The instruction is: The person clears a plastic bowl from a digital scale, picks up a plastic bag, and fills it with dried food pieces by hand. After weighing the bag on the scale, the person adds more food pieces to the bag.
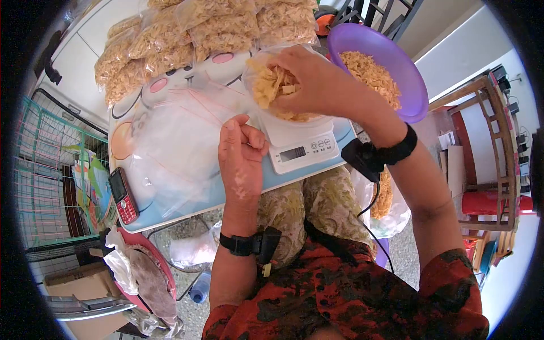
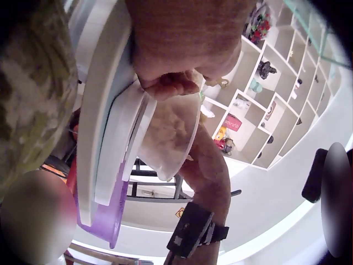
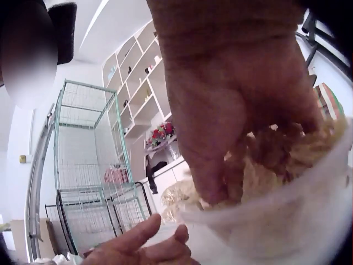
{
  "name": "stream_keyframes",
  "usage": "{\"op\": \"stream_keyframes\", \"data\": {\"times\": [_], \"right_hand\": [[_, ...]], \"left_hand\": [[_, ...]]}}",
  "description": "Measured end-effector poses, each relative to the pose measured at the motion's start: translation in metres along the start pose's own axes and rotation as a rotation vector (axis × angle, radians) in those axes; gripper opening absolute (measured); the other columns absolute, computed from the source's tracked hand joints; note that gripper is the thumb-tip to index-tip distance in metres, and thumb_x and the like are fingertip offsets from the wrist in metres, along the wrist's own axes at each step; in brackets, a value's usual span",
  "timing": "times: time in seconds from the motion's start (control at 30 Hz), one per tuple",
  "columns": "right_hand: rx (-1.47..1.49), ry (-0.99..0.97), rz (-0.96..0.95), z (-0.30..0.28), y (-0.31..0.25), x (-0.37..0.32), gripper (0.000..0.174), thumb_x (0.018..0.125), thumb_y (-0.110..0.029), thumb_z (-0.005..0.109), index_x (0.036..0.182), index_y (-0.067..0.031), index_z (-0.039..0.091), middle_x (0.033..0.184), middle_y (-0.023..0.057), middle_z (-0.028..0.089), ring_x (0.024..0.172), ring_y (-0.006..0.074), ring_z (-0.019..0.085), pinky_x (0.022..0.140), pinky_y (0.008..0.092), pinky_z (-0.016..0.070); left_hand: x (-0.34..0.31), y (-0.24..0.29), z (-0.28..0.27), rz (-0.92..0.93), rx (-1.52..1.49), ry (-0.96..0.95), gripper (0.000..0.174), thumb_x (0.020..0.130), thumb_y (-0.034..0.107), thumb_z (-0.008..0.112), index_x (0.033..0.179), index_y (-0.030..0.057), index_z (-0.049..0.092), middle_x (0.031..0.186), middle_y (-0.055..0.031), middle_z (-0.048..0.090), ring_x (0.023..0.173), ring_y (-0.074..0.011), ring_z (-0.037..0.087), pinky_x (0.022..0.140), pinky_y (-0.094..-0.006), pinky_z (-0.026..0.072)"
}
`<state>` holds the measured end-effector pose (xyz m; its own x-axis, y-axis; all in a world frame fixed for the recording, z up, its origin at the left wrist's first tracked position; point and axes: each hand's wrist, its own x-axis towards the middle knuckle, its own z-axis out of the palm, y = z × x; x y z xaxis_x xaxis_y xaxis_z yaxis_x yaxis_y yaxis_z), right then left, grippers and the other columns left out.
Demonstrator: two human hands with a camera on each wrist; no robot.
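A translucent bowl (image 3: 276,221) of pale yellow flakes (image 1: 263,85) stands on a white kitchen scale (image 1: 306,148). The right hand (image 1: 317,79) reaches into this bowl from above, thumb and fingers curled round some flakes; the right wrist view shows that hand (image 3: 237,94) close up, its fingertips among the flakes (image 3: 265,171). Just left of the scale, the left hand (image 1: 243,156) is held with loosely bent fingers and nothing in them. Beside it lie clear plastic bags (image 1: 175,136) with pink edges. The scale's digits are too small to read surely.
Filled bags (image 1: 164,42) are stacked along the table's far side. A purple basin (image 1: 411,73) of flakes stands at the right. A red phone (image 1: 123,195) lies at the table's (image 1: 164,220) left edge. Below are a wire cage (image 1: 56,175) and a blue bottle (image 1: 200,288).
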<state>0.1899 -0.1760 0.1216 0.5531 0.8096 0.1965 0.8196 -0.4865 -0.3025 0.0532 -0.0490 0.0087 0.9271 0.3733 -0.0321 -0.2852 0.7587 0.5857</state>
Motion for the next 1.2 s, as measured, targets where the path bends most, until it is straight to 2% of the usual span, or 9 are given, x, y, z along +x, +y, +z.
{"op": "stream_keyframes", "data": {"times": [0.07, 0.17, 0.23, 0.33, 0.4, 0.6, 0.83, 0.93, 1.2], "right_hand": [[0.090, -0.161, 0.026, -0.020, -0.005, 0.003, 0.060, 0.074, -0.030, 0.074, 0.124, -0.0038, 0.054, 0.119, 0.0190, 0.055, 0.109, 0.0329, 0.056, 0.093, 0.0370, 0.0467], [0.010, -0.125, -0.084, -0.033, 0.004, 0.002, 0.066, 0.073, -0.033, 0.075, 0.128, -0.0047, 0.053, 0.121, 0.0199, 0.057, 0.109, 0.0320, 0.058, 0.093, 0.0370, 0.0468], [-0.044, -0.121, -0.117, -0.049, -0.005, -0.002, 0.057, 0.077, -0.031, 0.074, 0.125, -0.0048, 0.056, 0.112, 0.0163, 0.062, 0.100, 0.0270, 0.062, 0.088, 0.0340, 0.0487], [-0.187, -0.119, 0.155, -0.094, -0.059, -0.014, 0.049, 0.084, -0.035, 0.066, 0.124, -0.0090, 0.058, 0.104, 0.0114, 0.068, 0.093, 0.0227, 0.067, 0.084, 0.0356, 0.0526], [-0.172, -0.035, 0.268, -0.098, -0.063, -0.016, 0.041, 0.088, -0.033, 0.062, 0.122, -0.0109, 0.059, 0.101, 0.0096, 0.069, 0.090, 0.0205, 0.068, 0.080, 0.0352, 0.0540], [0.251, 0.309, 0.300, -0.096, -0.058, -0.025, 0.020, 0.092, -0.015, 0.060, 0.108, -0.0053, 0.066, 0.089, 0.0053, 0.068, 0.075, 0.0093, 0.063, 0.070, 0.0229, 0.0506], [0.503, 0.680, 0.261, -0.051, -0.020, -0.055, 0.012, 0.093, -0.006, 0.059, 0.101, 0.0014, 0.065, 0.088, 0.0012, 0.067, 0.076, 0.0054, 0.059, 0.070, 0.0186, 0.0483], [0.677, 0.728, 0.189, -0.043, 0.007, -0.065, 0.011, 0.094, -0.005, 0.059, 0.100, 0.0003, 0.065, 0.088, -0.0009, 0.065, 0.076, 0.0034, 0.058, 0.068, 0.0163, 0.0460], [0.598, 0.743, 0.493, -0.040, 0.012, -0.085, 0.011, 0.095, -0.010, 0.059, 0.100, -0.0027, 0.065, 0.074, -0.0073, 0.057, 0.058, -0.0009, 0.042, 0.051, 0.0143, 0.0312]], "left_hand": [[0.001, 0.000, -0.001, -0.010, 0.009, 0.012, 0.032, 0.101, 0.034, 0.047, 0.109, 0.0034, 0.051, 0.069, -0.0011, 0.048, 0.066, -0.0122, 0.046, 0.061, -0.0286, 0.0386], [0.002, -0.001, -0.003, -0.009, 0.010, 0.011, 0.032, 0.101, 0.035, 0.047, 0.109, 0.0040, 0.051, 0.069, -0.0010, 0.048, 0.066, -0.0122, 0.045, 0.060, -0.0287, 0.0381], [0.001, 0.000, -0.001, -0.004, 0.016, 0.022, 0.032, 0.101, 0.035, 0.047, 0.109, 0.0044, 0.052, 0.068, -0.0008, 0.047, 0.066, -0.0122, 0.045, 0.061, -0.0286, 0.0376], [0.000, 0.000, 0.003, 0.001, 0.026, 0.057, 0.033, 0.102, 0.036, 0.046, 0.109, 0.0049, 0.051, 0.068, -0.0006, 0.046, 0.066, -0.0120, 0.043, 0.061, -0.0282, 0.0364], [0.001, -0.001, 0.002, 0.007, 0.013, 0.069, 0.033, 0.102, 0.037, 0.045, 0.109, 0.0053, 0.051, 0.068, -0.0003, 0.046, 0.066, -0.0118, 0.043, 0.061, -0.0280, 0.0357], [0.001, 0.001, 0.003, -0.002, -0.002, 0.071, 0.039, 0.102, 0.043, 0.042, 0.111, 0.0070, 0.051, 0.069, 0.0006, 0.040, 0.068, -0.0129, 0.040, 0.064, -0.0275, 0.0358], [0.001, 0.000, 0.004, 0.015, 0.002, 0.072, 0.043, 0.100, 0.047, 0.043, 0.113, 0.0058, 0.050, 0.071, -0.0010, 0.040, 0.068, -0.0144, 0.038, 0.062, -0.0283, 0.0336], [0.001, -0.001, 0.008, 0.024, 0.005, 0.098, 0.045, 0.100, 0.047, 0.044, 0.113, 0.0051, 0.050, 0.071, -0.0009, 0.039, 0.068, -0.0143, 0.036, 0.061, -0.0286, 0.0330], [0.000, -0.001, 0.008, 0.031, 0.028, 0.103, 0.047, 0.099, 0.048, 0.046, 0.114, 0.0037, 0.052, 0.071, -0.0007, 0.038, 0.069, -0.0146, 0.037, 0.063, -0.0278, 0.0335]]}}
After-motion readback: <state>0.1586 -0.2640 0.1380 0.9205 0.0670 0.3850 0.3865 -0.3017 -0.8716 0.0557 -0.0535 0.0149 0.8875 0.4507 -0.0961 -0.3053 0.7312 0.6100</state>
